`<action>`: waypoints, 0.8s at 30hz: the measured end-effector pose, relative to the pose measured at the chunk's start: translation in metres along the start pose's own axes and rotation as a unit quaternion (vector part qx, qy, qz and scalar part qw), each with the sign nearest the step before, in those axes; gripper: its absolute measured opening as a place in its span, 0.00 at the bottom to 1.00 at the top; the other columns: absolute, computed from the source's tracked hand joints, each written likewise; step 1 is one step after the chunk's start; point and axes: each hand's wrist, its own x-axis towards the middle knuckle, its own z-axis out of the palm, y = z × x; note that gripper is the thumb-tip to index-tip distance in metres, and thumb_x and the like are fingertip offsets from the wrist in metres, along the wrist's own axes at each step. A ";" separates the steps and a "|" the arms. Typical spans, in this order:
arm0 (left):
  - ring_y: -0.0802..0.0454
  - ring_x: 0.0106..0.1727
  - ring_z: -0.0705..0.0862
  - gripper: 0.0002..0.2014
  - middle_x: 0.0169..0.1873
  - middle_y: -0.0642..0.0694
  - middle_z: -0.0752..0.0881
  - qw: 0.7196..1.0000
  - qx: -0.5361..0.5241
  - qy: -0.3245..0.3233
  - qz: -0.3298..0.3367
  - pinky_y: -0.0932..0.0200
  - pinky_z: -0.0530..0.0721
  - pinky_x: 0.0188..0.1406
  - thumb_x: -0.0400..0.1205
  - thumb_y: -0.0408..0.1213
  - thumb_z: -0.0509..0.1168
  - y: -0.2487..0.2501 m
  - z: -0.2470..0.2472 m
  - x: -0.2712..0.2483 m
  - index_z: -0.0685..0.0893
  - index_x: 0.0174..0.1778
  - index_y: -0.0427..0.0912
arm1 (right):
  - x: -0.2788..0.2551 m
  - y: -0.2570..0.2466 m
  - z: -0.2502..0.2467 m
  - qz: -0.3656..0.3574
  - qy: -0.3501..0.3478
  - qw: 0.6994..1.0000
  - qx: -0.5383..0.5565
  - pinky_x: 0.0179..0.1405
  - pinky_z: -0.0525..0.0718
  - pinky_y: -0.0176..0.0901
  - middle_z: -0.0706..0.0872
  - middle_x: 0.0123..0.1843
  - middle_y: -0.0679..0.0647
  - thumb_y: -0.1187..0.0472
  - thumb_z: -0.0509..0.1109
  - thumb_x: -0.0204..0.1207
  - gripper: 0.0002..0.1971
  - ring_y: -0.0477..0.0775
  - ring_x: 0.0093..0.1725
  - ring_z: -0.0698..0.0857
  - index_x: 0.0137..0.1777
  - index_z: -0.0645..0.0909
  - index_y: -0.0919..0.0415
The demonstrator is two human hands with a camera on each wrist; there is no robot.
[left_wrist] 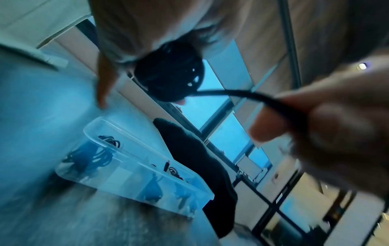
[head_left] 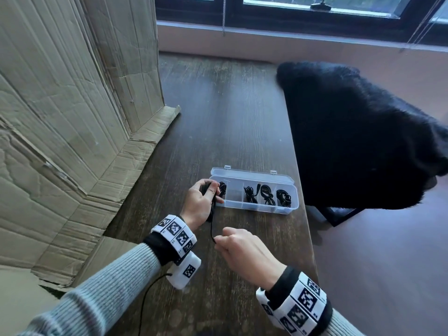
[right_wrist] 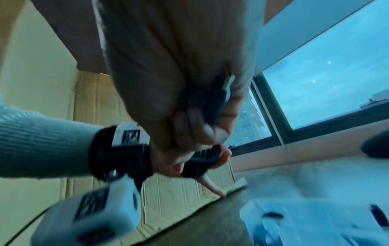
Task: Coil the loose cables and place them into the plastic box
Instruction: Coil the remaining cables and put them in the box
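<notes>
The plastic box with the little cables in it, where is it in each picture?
Head view: the plastic box lies open mid-frame on the wooden table, right of the left hand.
Left wrist view: the plastic box sits lower left of centre, tilted, below the cable bundle.
Right wrist view: only a blurred corner of the plastic box shows, at bottom right.
Shared landmark: the window.

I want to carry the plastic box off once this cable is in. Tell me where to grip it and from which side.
Grip the plastic box across its short width, at the right end wall, coming from the right. The left hand, holding the coiled cable, crowds the left end, the lid stands open along the far side, and the right hand pinches the cable's tail in front. Keep it level; the compartments are open.
</notes>
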 end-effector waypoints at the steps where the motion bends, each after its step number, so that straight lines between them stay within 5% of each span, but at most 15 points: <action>1: 0.54 0.28 0.83 0.06 0.34 0.45 0.81 1.000 -0.002 -0.005 -0.011 0.55 0.85 0.25 0.86 0.35 0.61 0.000 0.000 -0.002 0.80 0.47 0.37 | 0.001 -0.004 -0.007 -0.009 -0.027 0.999 -0.028 0.34 0.72 0.49 0.71 0.41 0.51 0.62 0.60 0.84 0.09 0.56 0.36 0.72 0.48 0.81 0.62; 4: 0.55 0.26 0.77 0.09 0.32 0.48 0.79 0.986 -0.134 0.005 -0.103 0.58 0.79 0.21 0.87 0.39 0.59 0.006 -0.002 -0.004 0.79 0.43 0.40 | 0.005 -0.009 -0.021 -0.012 -0.079 0.992 -0.102 0.34 0.69 0.49 0.70 0.42 0.53 0.68 0.60 0.82 0.07 0.59 0.35 0.71 0.49 0.80 0.65; 6: 0.55 0.26 0.75 0.10 0.31 0.50 0.78 0.950 -0.263 0.003 -0.168 0.60 0.78 0.22 0.88 0.40 0.57 0.016 -0.005 0.000 0.76 0.42 0.42 | 0.006 -0.003 -0.024 0.012 -0.089 0.988 -0.124 0.35 0.70 0.49 0.70 0.43 0.55 0.69 0.60 0.82 0.07 0.60 0.36 0.72 0.50 0.80 0.66; 8: 0.56 0.26 0.74 0.08 0.32 0.50 0.78 0.936 -0.307 0.013 -0.174 0.60 0.77 0.23 0.88 0.40 0.57 0.020 -0.008 0.005 0.75 0.44 0.43 | 0.006 0.004 -0.025 0.024 -0.081 0.990 -0.110 0.35 0.72 0.49 0.72 0.44 0.54 0.67 0.60 0.83 0.08 0.60 0.37 0.75 0.53 0.81 0.64; 10: 0.55 0.26 0.73 0.08 0.33 0.50 0.77 0.957 -0.256 0.023 -0.137 0.61 0.74 0.22 0.87 0.42 0.59 0.016 -0.008 0.006 0.76 0.46 0.43 | 0.006 0.002 -0.026 -0.004 -0.073 0.993 -0.096 0.36 0.77 0.49 0.76 0.45 0.54 0.63 0.60 0.84 0.09 0.61 0.38 0.78 0.53 0.82 0.62; 12: 0.54 0.27 0.73 0.15 0.33 0.49 0.77 0.989 -0.127 0.015 -0.076 0.59 0.73 0.25 0.81 0.54 0.63 0.006 -0.005 0.005 0.77 0.48 0.44 | 0.006 -0.005 -0.028 -0.046 -0.071 0.993 -0.079 0.37 0.81 0.51 0.79 0.46 0.56 0.61 0.61 0.85 0.10 0.61 0.38 0.79 0.52 0.83 0.63; 14: 0.56 0.27 0.72 0.29 0.32 0.49 0.77 0.999 -0.022 -0.047 -0.016 0.60 0.73 0.26 0.69 0.72 0.63 -0.007 -0.003 0.003 0.79 0.49 0.49 | 0.009 -0.007 -0.034 -0.077 -0.059 0.993 -0.067 0.39 0.82 0.52 0.81 0.48 0.56 0.61 0.62 0.84 0.11 0.61 0.38 0.80 0.52 0.85 0.65; 16: 0.56 0.28 0.73 0.31 0.32 0.48 0.76 0.990 0.057 -0.127 0.018 0.61 0.74 0.27 0.66 0.79 0.56 -0.018 -0.003 -0.002 0.80 0.45 0.54 | 0.014 -0.004 -0.041 -0.099 -0.040 0.992 -0.065 0.43 0.85 0.55 0.85 0.50 0.54 0.59 0.63 0.83 0.11 0.61 0.43 0.84 0.53 0.87 0.61; 19: 0.53 0.35 0.80 0.28 0.33 0.42 0.83 0.965 0.115 -0.234 0.021 0.51 0.82 0.36 0.80 0.67 0.47 -0.015 0.000 -0.015 0.83 0.42 0.49 | 0.018 0.004 -0.052 -0.126 0.007 0.991 -0.041 0.40 0.85 0.53 0.89 0.46 0.50 0.52 0.64 0.78 0.14 0.58 0.44 0.87 0.48 0.91 0.55; 21: 0.59 0.29 0.80 0.28 0.27 0.52 0.84 0.960 0.096 -0.264 0.001 0.56 0.79 0.29 0.86 0.54 0.43 -0.010 0.003 -0.025 0.82 0.38 0.42 | 0.020 0.013 -0.055 -0.127 0.057 0.990 0.005 0.35 0.85 0.46 0.89 0.38 0.48 0.54 0.71 0.73 0.09 0.51 0.36 0.86 0.39 0.91 0.55; 24: 0.57 0.26 0.78 0.33 0.21 0.54 0.81 0.957 0.072 -0.280 -0.030 0.57 0.75 0.28 0.86 0.53 0.38 -0.009 0.004 -0.035 0.81 0.37 0.34 | 0.022 0.028 -0.054 -0.092 0.084 0.985 0.117 0.37 0.75 0.20 0.84 0.32 0.40 0.60 0.82 0.66 0.04 0.33 0.29 0.80 0.34 0.90 0.59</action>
